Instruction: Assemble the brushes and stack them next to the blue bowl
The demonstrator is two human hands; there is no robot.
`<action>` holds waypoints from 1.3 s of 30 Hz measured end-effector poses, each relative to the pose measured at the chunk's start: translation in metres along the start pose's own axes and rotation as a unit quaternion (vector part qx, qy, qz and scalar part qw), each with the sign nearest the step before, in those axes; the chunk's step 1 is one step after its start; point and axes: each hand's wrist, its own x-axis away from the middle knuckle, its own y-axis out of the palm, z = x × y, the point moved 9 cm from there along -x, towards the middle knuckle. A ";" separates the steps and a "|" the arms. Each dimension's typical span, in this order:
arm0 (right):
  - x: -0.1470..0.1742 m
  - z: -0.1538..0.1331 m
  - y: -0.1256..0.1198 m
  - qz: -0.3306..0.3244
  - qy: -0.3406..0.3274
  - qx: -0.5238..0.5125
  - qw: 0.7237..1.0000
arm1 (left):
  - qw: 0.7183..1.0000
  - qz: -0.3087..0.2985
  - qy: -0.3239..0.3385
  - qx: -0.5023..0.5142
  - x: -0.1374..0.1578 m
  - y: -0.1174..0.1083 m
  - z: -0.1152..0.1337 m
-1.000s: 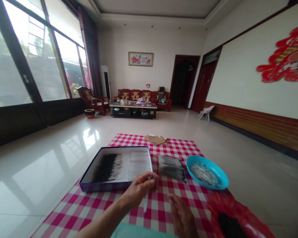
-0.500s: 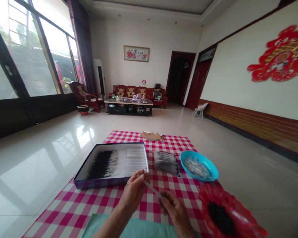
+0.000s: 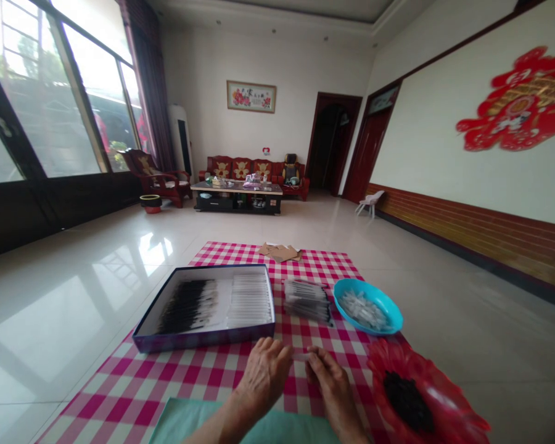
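Observation:
My left hand (image 3: 267, 369) is closed around one end of a translucent white pen barrel (image 3: 300, 356), its back turned up. My right hand (image 3: 330, 379) pinches the other end between thumb and fingers. Only a short stretch of the barrel shows between the two hands. Just beyond the left hand stands a shallow dark-blue box (image 3: 203, 338). Inside it lie a row of thin black-ended sticks (image 3: 187, 305) on the left and a row of clear white barrels (image 3: 250, 300) on the right. A stack of black-tipped clear pens (image 3: 306, 301) lies on the cloth beside the box.
A blue bowl (image 3: 393, 308) holds small clear pieces; a red flower-shaped bowl (image 3: 453, 394) holds small black parts. Torn cardboard (image 3: 280, 253) lies at the far edge of the checkered tablecloth (image 3: 106, 394). A green cloth (image 3: 176, 416) is nearest me. Farther off stands a coffee table (image 3: 235, 198).
Both hands have come closer together and lower over the cloth. The left hand has turned over the barrel, so less of it shows. The view has shifted slightly.

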 end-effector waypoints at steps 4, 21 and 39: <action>-0.002 -0.006 -0.011 0.037 -0.019 0.041 0.998 | 0.999 0.033 0.005 0.001 -0.007 0.016 0.010; -0.008 -0.029 -0.012 0.004 -0.100 0.170 0.980 | 0.889 -0.142 -0.074 0.428 -0.009 0.046 -0.006; -0.003 0.001 -0.001 0.051 0.009 -0.028 0.998 | 0.986 -0.010 -0.051 0.157 -0.005 0.039 0.002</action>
